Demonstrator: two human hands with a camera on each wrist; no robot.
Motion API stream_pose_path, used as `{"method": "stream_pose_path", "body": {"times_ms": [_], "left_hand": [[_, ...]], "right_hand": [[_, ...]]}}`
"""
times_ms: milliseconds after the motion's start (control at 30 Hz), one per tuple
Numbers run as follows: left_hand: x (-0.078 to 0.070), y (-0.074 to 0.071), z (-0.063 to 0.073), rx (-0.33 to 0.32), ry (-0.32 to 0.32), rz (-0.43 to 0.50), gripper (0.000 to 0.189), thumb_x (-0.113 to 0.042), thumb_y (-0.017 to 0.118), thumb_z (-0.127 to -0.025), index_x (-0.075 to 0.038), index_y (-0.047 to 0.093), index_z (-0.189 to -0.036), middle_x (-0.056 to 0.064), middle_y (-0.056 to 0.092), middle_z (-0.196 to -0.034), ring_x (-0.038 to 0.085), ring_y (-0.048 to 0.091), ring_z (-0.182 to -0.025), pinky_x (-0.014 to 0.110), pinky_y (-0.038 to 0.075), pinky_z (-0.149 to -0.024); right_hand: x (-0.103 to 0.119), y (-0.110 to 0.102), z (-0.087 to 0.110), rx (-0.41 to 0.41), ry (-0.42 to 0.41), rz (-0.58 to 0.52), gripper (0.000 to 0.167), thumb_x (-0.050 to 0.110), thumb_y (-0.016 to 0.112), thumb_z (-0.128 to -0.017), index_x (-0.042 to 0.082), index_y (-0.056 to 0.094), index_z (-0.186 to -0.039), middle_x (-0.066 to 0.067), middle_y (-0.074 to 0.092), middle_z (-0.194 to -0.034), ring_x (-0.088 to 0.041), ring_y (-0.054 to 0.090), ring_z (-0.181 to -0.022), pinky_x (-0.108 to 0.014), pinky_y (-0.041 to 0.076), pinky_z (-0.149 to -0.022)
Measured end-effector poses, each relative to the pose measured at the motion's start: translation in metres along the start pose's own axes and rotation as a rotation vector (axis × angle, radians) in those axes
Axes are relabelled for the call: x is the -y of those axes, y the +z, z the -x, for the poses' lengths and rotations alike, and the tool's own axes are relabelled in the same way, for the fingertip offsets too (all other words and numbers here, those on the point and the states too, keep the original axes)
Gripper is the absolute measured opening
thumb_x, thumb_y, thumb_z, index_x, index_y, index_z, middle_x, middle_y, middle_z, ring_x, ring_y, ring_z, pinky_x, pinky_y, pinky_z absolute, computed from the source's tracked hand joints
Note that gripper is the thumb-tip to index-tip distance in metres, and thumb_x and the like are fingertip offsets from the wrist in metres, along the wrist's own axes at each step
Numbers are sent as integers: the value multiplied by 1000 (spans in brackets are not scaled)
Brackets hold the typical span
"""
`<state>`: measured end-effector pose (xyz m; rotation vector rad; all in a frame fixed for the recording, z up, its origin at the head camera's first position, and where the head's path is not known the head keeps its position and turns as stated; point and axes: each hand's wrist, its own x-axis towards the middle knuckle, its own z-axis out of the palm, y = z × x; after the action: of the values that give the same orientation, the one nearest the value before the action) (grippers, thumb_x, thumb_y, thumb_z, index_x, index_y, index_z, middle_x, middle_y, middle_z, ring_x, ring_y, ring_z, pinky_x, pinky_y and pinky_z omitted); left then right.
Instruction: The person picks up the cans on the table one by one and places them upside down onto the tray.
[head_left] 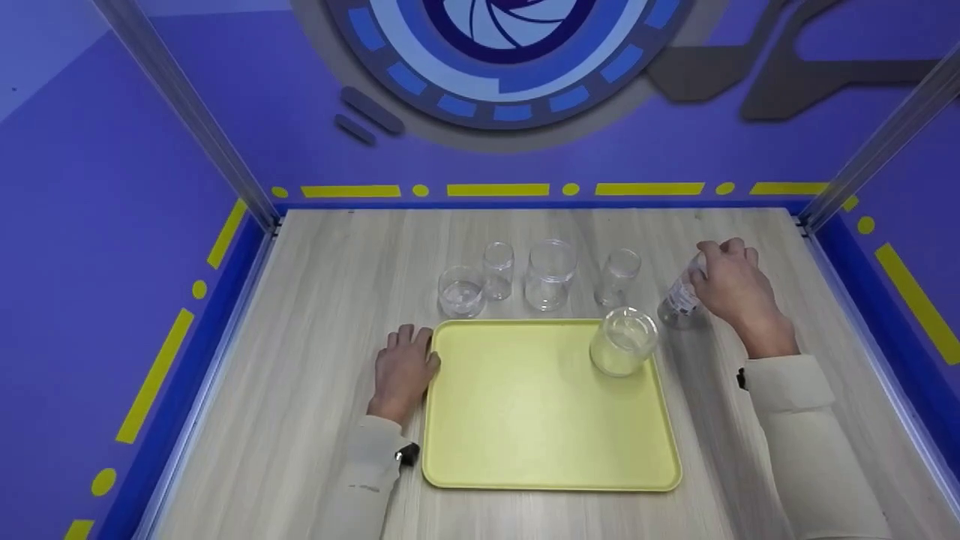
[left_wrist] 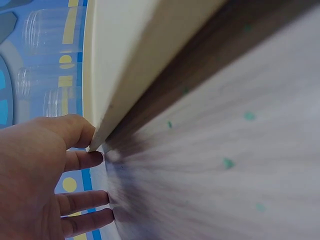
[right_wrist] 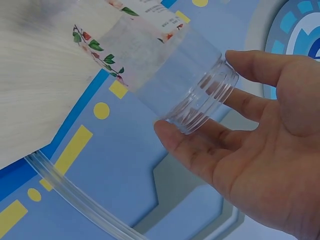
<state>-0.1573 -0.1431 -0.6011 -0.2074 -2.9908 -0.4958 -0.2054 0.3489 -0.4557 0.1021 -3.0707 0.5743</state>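
Grasping seems under way: right grip point(head_left: 735, 289) clamped on the far-right labelled jar point(head_left: 681, 298), left grip point(head_left: 402, 369) pinching the tray point(head_left: 540, 420); lifting would want steadiness

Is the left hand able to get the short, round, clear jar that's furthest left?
Probably yes. The left hand seems to pinch the edge of the yellow rectangular tray, so it may need to let go, but the short, round, clear jar stands close by with nothing visible between.

Soft shadows, blurry left wrist view
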Motion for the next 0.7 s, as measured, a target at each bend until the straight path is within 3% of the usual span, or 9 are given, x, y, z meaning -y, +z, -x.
{"method": "stream_pose_path", "body": {"times_ms": [433,700], "left_hand": [[0,0,0,7,-6,0,35,-26,64,-100,-10,64,-132,19,56,-132,39,55,-112,54,55,-79],[0,-1,0,25,-6,0,35,-27,64,-102,-9,64,-133,21,54,-137,41,53,-118,55,55,-82]], "right_hand": [[-3,4,3,-46,11,11,50,12,52,-107,-14,43,-149,-46,39,-135,-63,37,-124,-73,45,-85],[-6,4,6,-82,10,-40,50,12,54,-106,-14,44,-148,-46,38,-136,-61,35,-126,-73,44,-87]]}}
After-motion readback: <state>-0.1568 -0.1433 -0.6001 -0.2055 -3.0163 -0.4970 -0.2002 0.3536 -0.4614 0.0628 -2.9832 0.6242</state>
